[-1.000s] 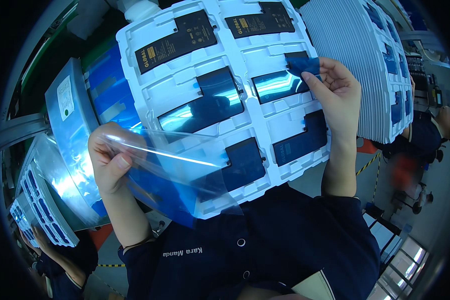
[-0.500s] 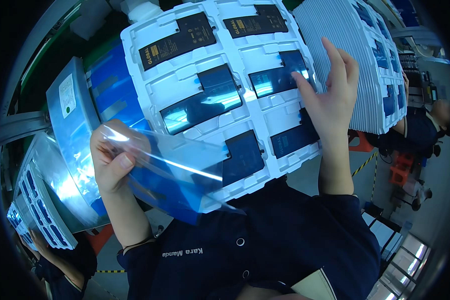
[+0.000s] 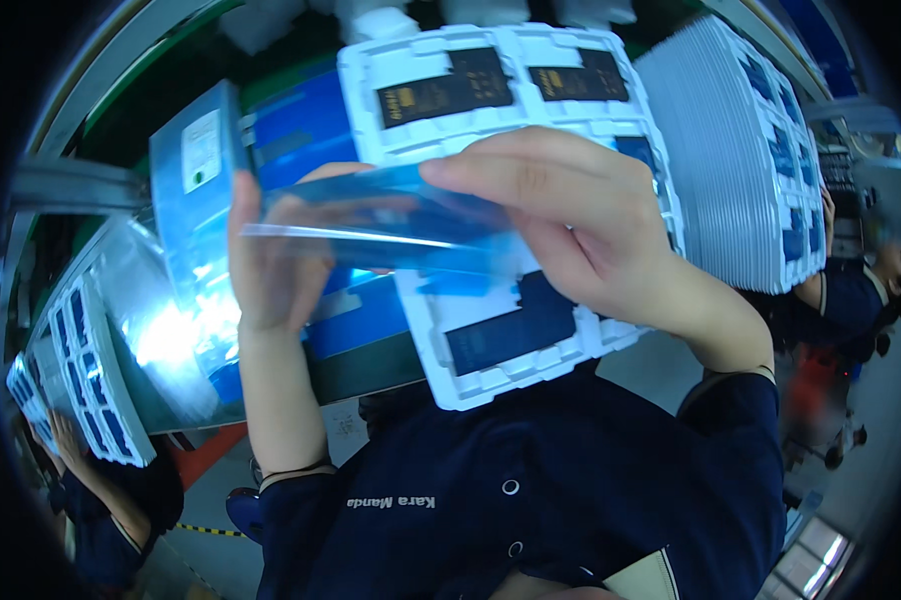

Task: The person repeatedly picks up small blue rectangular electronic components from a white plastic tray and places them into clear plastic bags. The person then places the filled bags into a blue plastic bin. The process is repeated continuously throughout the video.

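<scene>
A clear, bluish plastic film (image 3: pixel 401 215) stretches between my hands, above the left part of a white moulded tray. My right hand (image 3: pixel 596 215) pinches the film's right end between thumb and fingers. At the film's other end is my left hand (image 3: pixel 286 255), somewhat blurred, its thumb and fingers stretched apart around the film. Below, the white tray (image 3: pixel 426 340) carries flat, black L-shaped batteries in its pockets. One battery (image 3: pixel 511 335) shows at the near side, and another battery (image 3: pixel 446 90) at the far left. My right hand and the film hide the middle pockets.
Tall stacked white trays (image 3: pixel 706 170) with batteries stand on the right. To the left are blue sheets (image 3: pixel 306 130), a clear-wrapped block with a label (image 3: pixel 196 200) and another battery tray (image 3: pixel 91 375). Co-workers' hands show at both sides, one hand (image 3: pixel 68 440) at far left.
My right hand has moved left from the tray and now pinches the film. My left hand has gone from a closed grip to stretched fingers. The film now spans both hands.
</scene>
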Available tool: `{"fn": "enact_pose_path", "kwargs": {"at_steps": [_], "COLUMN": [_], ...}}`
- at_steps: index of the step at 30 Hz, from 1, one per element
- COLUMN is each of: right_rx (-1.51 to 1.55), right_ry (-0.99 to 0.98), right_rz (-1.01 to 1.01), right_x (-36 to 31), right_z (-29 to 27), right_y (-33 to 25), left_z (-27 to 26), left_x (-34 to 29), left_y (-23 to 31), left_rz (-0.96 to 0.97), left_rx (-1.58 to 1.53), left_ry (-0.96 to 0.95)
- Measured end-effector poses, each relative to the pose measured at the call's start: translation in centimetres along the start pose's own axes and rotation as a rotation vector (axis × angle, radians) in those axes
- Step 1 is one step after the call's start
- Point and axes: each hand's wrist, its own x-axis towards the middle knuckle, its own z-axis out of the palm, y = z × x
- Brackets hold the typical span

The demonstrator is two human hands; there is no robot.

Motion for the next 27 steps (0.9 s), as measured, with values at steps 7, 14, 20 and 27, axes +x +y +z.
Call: {"fn": "enact_pose_path", "kwargs": {"at_steps": [7, 14, 20, 27], "right_rx": [0.316, 0.825, 0.819, 0.675], "right_ry": [-0.458, -0.022, -0.024, 0.014], "right_rz": [-0.002, 0.612, 0.75, 0.596], "right_x": [2.2, 0.8, 0.7, 0.1], "right_z": [-1.0, 1.6, 1.6, 2.9], "right_y": [1.1, 2.5, 2.7, 2.7], "left_z": [-0.5, 0.6, -0.2, 1.3], "left_x": [-0.2, 0.0, 0.3, 0.3], "left_y": [0.9, 0.0, -0.5, -0.3], "left_rz": [0.125, 0.294, 0.426, 0.422], "left_rx": [0.059, 0.212, 0.318, 0.823], "left_ry": [0.255, 0.235, 0.155, 0.248]}}
